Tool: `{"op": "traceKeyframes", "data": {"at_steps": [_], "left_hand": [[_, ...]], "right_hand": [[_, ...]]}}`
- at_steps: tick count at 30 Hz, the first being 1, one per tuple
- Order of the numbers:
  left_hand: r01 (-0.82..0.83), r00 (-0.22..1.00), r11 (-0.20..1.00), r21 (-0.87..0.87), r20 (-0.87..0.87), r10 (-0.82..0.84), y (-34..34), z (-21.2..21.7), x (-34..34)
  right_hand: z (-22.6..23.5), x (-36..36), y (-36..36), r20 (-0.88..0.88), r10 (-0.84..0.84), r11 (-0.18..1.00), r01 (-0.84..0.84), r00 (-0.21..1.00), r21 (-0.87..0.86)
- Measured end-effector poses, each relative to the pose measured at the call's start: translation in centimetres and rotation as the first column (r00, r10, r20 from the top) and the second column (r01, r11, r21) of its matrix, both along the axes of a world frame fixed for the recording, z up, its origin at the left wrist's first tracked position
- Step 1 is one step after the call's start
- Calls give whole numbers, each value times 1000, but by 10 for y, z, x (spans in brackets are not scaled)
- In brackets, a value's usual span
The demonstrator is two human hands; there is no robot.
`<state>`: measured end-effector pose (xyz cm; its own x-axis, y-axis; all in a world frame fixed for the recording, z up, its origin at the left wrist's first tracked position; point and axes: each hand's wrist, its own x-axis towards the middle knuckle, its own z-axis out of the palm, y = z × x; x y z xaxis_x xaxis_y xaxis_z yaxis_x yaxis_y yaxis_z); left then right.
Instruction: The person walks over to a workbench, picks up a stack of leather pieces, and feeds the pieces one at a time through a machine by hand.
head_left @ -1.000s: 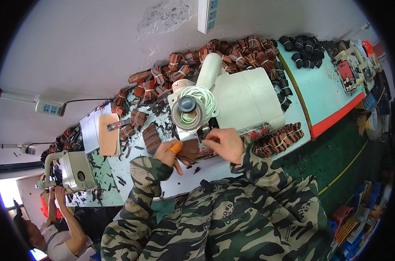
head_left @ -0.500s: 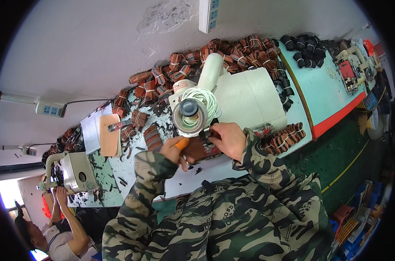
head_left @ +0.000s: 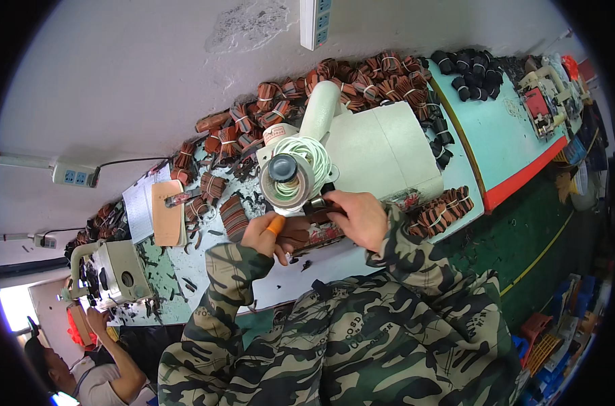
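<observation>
At six o'clock from the round cup [head_left: 282,202], brown strips [head_left: 296,237] sit in the left hand [head_left: 259,235], its fingers bent round them. At four o'clock, the right hand [head_left: 359,218] points to nine o'clock, fingers curled; I cannot tell if they pinch a strip.
</observation>
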<state>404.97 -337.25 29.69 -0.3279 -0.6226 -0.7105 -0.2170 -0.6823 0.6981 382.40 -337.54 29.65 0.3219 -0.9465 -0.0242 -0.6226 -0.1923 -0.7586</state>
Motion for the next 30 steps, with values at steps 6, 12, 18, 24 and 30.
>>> {"op": "traceKeyframes", "data": {"at_steps": [6,12,18,24,30], "left_hand": [[-44,994,989,139,-91,57,-5,6,-22],[-133,988,986,-99,71,140,0,-5,1],[-70,997,996,50,-6,70,-7,-5,-6],[-203,978,979,-35,-58,201,0,-7,-15],[-38,999,999,4,-27,38,-6,-2,6]], "right_hand": [[-4,-3,0,85,115,992,-111,990,-56],[0,-11,1,70,66,997,-68,995,23],[3,2,4,34,-5,1000,6,999,-28],[-1,-14,4,113,80,996,-84,990,34],[-1,-4,7,49,-23,999,25,999,-40]]}}
